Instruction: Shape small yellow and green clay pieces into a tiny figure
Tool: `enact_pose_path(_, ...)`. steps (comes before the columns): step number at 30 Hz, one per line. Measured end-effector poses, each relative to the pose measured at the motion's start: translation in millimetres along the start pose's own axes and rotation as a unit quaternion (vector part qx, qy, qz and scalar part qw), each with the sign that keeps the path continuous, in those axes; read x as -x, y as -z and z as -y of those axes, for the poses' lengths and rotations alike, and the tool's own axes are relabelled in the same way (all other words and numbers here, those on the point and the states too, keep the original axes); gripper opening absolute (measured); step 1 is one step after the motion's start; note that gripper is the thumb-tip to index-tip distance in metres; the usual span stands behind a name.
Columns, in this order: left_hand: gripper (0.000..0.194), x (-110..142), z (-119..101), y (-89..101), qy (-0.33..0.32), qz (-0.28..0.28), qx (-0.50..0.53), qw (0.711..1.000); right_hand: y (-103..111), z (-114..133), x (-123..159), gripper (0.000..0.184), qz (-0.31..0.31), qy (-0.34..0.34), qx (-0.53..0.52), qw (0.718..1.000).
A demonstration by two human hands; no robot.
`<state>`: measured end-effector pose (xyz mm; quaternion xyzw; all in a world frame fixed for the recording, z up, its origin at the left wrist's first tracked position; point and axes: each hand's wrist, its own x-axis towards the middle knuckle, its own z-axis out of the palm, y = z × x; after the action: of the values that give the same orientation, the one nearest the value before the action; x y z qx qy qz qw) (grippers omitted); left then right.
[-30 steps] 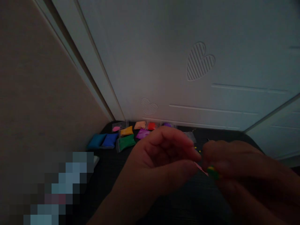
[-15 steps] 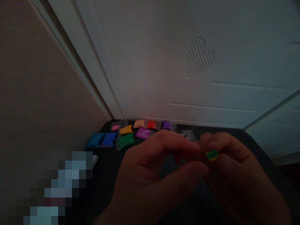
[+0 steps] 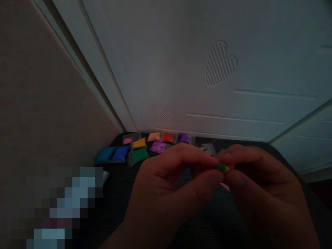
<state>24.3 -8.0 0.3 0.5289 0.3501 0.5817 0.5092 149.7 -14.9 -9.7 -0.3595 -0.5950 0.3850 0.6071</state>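
Note:
The scene is dim. A tiny green and yellow clay piece (image 3: 223, 168) is pinched between the fingertips of both hands, in front of me above a dark surface (image 3: 155, 224). My left hand (image 3: 171, 186) curls in from the left, thumb and forefinger closed on the piece. My right hand (image 3: 261, 193) meets it from the right, fingers also pressed on it. A small pink sliver (image 3: 225, 186) shows just below the fingertips; I cannot tell whether it is held.
Several small bags of coloured clay lie at the back of the dark surface: blue (image 3: 112, 154), green (image 3: 139, 156), yellow (image 3: 139, 143), magenta (image 3: 158, 147), red (image 3: 168, 138). A white panelled door with embossed hearts (image 3: 220, 64) rises behind them. A beige wall stands left.
The clay piece has turned between my fingertips and now shows edge-on, a little lower and further left than half a second ago. Both hands stay pressed together. The pink sliver is visible again.

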Motion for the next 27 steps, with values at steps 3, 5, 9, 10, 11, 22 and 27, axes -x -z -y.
enact_pose_path(3,0.013,0.1,0.2,-0.6,0.001,-0.011,-0.006,1.000,-4.8,3.3,1.8,0.010,-0.056,-0.013,0.014,0.998)
enact_pose_path(5,0.013,-0.2,0.0,-1.1,0.005,-0.016,-0.010,1.000,-4.9,4.7,2.4,0.008,-0.071,-0.011,0.030,0.997)
enact_pose_path(9,0.013,-2.6,-1.6,0.8,0.005,-0.020,-0.014,1.000,1.5,4.5,0.4,0.010,-0.005,-0.003,0.057,0.998)
enact_pose_path(10,0.014,-3.7,-2.2,2.4,0.007,-0.010,-0.015,1.000,2.7,4.1,-0.2,0.011,0.013,-0.004,0.062,0.998)
enact_pose_path(11,0.014,-4.9,-2.9,4.2,0.010,0.008,-0.017,1.000,3.2,3.9,-0.6,0.011,0.019,-0.004,0.065,0.998)
enact_pose_path(22,0.010,-5.8,1.5,3.4,0.038,0.017,0.006,0.999,5.5,3.3,-0.2,0.013,0.015,0.012,0.081,0.997)
enact_pose_path(27,0.007,-6.5,4.5,2.9,0.075,0.027,0.074,0.994,6.9,2.8,-1.2,0.015,0.012,0.016,0.077,0.997)
